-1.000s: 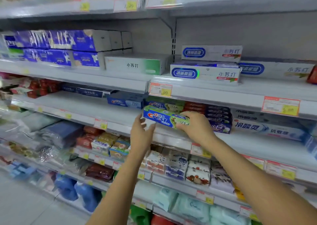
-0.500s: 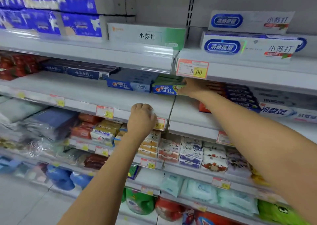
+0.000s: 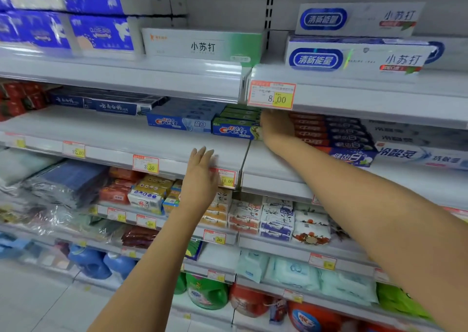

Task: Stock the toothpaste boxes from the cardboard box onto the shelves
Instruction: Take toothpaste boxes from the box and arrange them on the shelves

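Glossy printed card on the green-and-blue Crest toothpaste box (image 3: 235, 129), up beyond the fingers (image 3: 201, 155) of the left hand (image 3: 200, 179). Just past them lies the smooth, matt white-painted metal shelf (image 3: 126, 139). Right beside them, a matt orange-and-yellow paper price tag (image 3: 228, 178).

- Right hand (image 3: 276, 129) is deep in the middle shelf (image 3: 114, 135), right up against the right end of the green Crest stack (image 3: 231, 129).
- Its fingertips are lost in shadow below the 8.00 price tag (image 3: 272, 95), so the grip is unclear.
- Blue Crest boxes (image 3: 177, 122) sit just left of the green ones; red-and-dark boxes (image 3: 329, 131) are stacked on the hand's right.
- Left hand (image 3: 200, 172) hovers at the shelf's front edge, fingers straight and a little blurred, holding nothing, beside the 10.00 tag (image 3: 228, 178).
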A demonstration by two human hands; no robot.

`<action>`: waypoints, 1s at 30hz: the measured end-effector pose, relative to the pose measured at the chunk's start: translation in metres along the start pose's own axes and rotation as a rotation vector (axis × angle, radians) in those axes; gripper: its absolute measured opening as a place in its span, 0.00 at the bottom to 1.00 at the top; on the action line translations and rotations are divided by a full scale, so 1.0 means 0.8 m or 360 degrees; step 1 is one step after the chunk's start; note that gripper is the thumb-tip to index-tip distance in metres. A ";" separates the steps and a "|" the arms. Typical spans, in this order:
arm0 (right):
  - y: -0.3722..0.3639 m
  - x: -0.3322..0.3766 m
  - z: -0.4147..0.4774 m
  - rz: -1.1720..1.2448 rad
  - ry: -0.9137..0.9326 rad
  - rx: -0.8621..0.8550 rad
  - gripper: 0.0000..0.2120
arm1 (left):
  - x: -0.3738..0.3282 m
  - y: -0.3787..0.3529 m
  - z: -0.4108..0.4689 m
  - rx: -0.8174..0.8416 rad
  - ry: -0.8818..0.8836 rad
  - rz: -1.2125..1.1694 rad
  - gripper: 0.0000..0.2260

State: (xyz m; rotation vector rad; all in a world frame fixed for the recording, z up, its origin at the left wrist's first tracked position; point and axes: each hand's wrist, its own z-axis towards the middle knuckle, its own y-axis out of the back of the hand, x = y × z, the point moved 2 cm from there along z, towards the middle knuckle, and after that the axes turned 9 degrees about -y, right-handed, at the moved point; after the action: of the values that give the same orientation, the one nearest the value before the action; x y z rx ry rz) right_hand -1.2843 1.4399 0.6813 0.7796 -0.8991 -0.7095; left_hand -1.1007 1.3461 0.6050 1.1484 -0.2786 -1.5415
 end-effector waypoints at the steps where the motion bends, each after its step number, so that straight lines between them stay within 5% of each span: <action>1: 0.007 0.001 -0.012 0.0005 0.0017 0.0117 0.05 | -0.005 -0.001 -0.008 -0.0020 0.0026 -0.0027 0.23; 5: 0.054 -0.010 -0.085 0.0121 0.0347 0.0198 0.07 | -0.036 -0.012 -0.063 -0.0298 -0.0106 -0.0322 0.19; 8: 0.077 -0.048 -0.159 0.0200 0.0391 0.0297 0.10 | -0.052 -0.045 -0.122 -0.0219 -0.0024 -0.0582 0.04; 10: 0.068 -0.092 -0.205 0.0136 0.0341 0.0535 0.16 | -0.059 -0.078 -0.162 -0.0140 0.0034 -0.0584 0.10; 18: -0.052 -0.310 -0.368 -0.0353 0.0007 0.1372 0.22 | -0.078 -0.250 -0.320 0.0430 0.0371 -0.0582 0.19; 22: -0.109 -0.423 -0.427 -0.0375 -0.0315 0.1556 0.08 | -0.073 -0.349 -0.392 0.1002 0.0623 -0.0517 0.13; 25: -0.171 -0.514 -0.477 -0.0510 -0.0426 0.1699 0.07 | -0.061 -0.424 -0.433 0.1384 0.0691 -0.0413 0.06; 30: -0.277 -0.656 -0.552 -0.0474 -0.0747 0.1770 0.10 | -0.022 -0.544 -0.493 0.1528 0.0792 -0.0335 0.06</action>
State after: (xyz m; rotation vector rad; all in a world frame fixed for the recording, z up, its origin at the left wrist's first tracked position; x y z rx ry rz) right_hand -1.1763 1.8676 0.1113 1.8008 -1.6611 -0.6269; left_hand -1.0692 1.6633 0.1108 2.3224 -0.6018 -1.2309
